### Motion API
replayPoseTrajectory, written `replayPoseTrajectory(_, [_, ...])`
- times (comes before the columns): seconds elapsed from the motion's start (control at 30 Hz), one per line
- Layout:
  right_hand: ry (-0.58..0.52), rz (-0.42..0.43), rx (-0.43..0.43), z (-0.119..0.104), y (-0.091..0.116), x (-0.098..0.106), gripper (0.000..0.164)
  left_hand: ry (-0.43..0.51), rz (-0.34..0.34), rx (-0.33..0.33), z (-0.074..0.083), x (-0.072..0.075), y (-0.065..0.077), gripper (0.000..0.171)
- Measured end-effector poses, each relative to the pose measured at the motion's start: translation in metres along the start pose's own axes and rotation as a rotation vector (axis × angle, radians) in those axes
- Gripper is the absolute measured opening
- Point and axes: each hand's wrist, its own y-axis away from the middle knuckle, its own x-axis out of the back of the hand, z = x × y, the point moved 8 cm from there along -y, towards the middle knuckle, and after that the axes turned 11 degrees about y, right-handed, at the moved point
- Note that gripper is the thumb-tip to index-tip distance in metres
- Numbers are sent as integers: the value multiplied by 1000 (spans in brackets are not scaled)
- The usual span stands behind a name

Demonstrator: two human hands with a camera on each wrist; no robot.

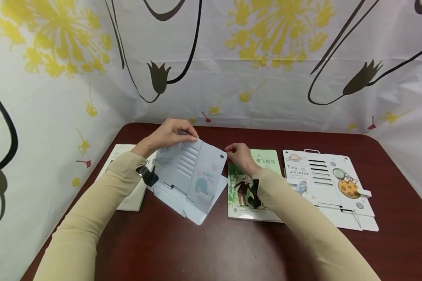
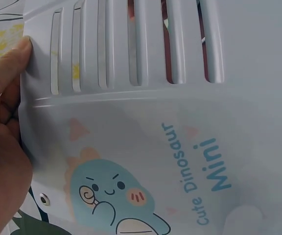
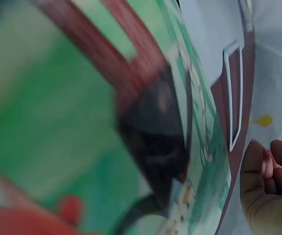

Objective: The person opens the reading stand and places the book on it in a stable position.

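A pale metal book stand [image 1: 183, 168] with slots and a printed blue dinosaur is tilted up above the table, left of the middle. My left hand [image 1: 177, 130] grips its top edge between thumb and fingers; the left wrist view shows the thumb pressed on the slotted plate [image 2: 131, 107]. Beneath the plate, the stand's flat base panel [image 1: 193, 212] spreads out at an angle. My right hand [image 1: 240, 156] is close to the stand's upper right corner, its fingers [image 3: 252, 169] loosely curled with nothing visible between them. Whether it touches the corner is hard to see.
Under my right wrist lies a green illustrated book [image 1: 267, 156]. A second stand [image 1: 332, 168], with planets printed on it, lies at the right. A white book [image 1: 130, 203] is partly hidden behind my left arm. A patterned cloth [image 1: 211, 78] hangs behind the dark table [image 1: 218, 253].
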Motion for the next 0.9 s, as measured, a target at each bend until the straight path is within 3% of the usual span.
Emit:
replayPoseTrajectory(0.27, [260,11,-7,8,-23,-10,17,30,-45,-20,1,-7,-1,4])
replayPoseTrajectory(0.73, [537,-11,-55,4,-34,-16,12,59,-121,-43,7,-12,1,4])
replayPoseTrajectory(0.9, [611,-11,-63,5,-35,-15,25,69,-153,-78,12,-14,2,3])
